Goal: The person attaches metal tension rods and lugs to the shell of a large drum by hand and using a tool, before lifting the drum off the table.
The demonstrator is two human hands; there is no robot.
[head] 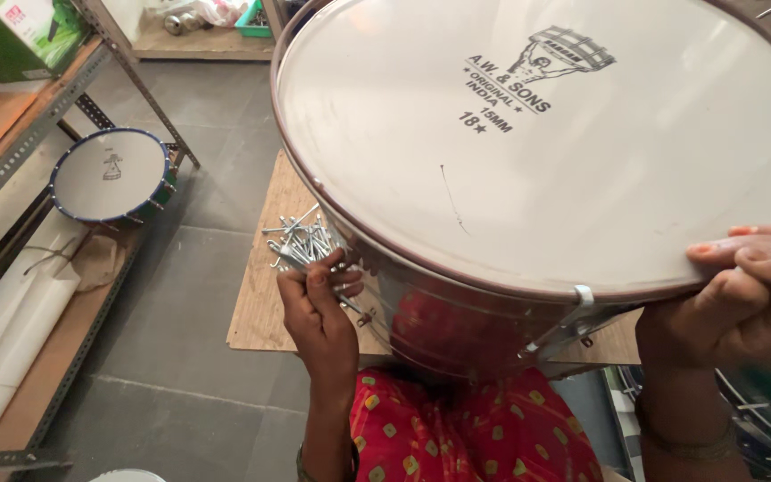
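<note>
The drum [537, 152] fills most of the view: a large one with a white skin, a dark hoop and a shiny metal shell, tilted on our lap so the skin faces up and its side turns toward us. We judge the tilt is there to bring the shell's fittings within reach. Our right hand [747, 295] is closed over the rim at the near right edge, fingers curled on the skin, which steadies the drum. Our left hand [319, 308] is clamped on a thin metal rod [350, 303] held against the shell's left side, beside a small bracket. Just behind that hand, a heap of metal rods [301, 241] lies on the wooden board [256, 312], near its left edge, close enough to pick from. A smaller drum [111, 176] leans by the shelf rack [11, 156] at far left, well apart.
</note>
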